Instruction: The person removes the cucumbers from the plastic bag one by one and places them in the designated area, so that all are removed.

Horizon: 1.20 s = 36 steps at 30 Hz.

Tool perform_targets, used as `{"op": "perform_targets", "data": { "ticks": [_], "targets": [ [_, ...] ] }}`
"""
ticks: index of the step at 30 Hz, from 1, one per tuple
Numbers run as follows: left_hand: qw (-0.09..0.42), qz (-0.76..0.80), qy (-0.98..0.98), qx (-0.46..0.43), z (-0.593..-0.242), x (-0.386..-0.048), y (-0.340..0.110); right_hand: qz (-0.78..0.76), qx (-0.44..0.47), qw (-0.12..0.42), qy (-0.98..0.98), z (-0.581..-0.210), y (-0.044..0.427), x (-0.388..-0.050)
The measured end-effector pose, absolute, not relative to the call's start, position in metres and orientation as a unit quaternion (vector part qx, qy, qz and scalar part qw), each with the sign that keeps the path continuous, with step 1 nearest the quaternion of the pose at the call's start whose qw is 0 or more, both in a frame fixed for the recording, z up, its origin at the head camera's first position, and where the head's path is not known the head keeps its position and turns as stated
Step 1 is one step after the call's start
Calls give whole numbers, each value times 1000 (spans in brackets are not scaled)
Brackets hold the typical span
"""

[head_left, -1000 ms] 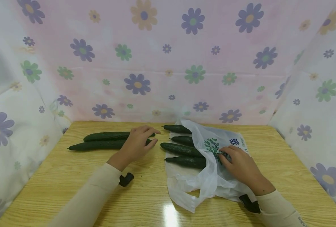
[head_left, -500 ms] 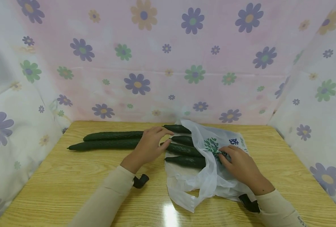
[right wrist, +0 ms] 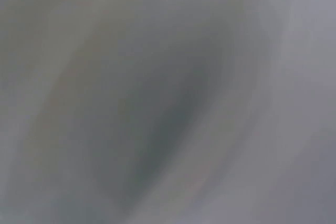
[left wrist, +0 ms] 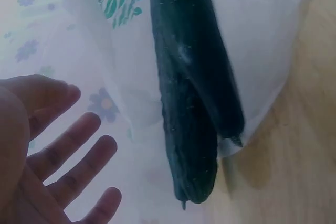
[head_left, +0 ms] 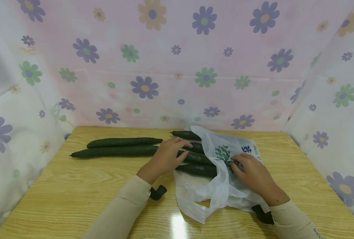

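Several cucumbers (head_left: 196,170) lie side by side, their right parts inside a white plastic bag (head_left: 215,196) with a green tree print. My left hand (head_left: 166,156) hovers over their left ends, fingers spread and holding nothing. In the left wrist view, that hand (left wrist: 58,156) is beside cucumbers (left wrist: 189,145) on the bag. My right hand (head_left: 252,174) pinches the bag's upper layer near the print, its fingertips partly hidden by folds. The right wrist view is blurred, showing only pale plastic (right wrist: 304,103) and a dark shape.
Two more cucumbers (head_left: 114,152) lie outside the bag, at the left of the wooden table (head_left: 60,186). Flower-patterned cloth (head_left: 165,66) stands behind the table and along both sides.
My left hand has moved right, from above the two loose cucumbers to the ends of those in the bag. My right hand and the bag have stayed in place.
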<state>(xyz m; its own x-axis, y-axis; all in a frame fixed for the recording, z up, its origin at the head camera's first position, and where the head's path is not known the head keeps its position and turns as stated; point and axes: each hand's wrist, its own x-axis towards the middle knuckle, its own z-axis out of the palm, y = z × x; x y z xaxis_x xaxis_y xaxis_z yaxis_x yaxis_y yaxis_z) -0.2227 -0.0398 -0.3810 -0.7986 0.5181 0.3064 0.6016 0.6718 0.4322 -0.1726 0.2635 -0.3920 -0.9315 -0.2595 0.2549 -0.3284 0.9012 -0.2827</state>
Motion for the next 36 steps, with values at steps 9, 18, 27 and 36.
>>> {"op": "perform_targets", "data": {
  "ticks": [9, 18, 27, 36],
  "targets": [
    [50, -256, -919, -297, -389, -223, -39, 156, 153, 109, -970, -391, 262, -172],
    [18, -243, -928, -281, -396, -224, -39, 155, 154, 108, -970, -390, 262, -171],
    [-14, -220, -939, -263, -401, -223, -38, 156, 152, 108, -970, -390, 264, -171],
    [-27, -214, -942, -258, -402, -222, -39, 155, 152, 108, -970, -391, 263, -171]
  ]
}}
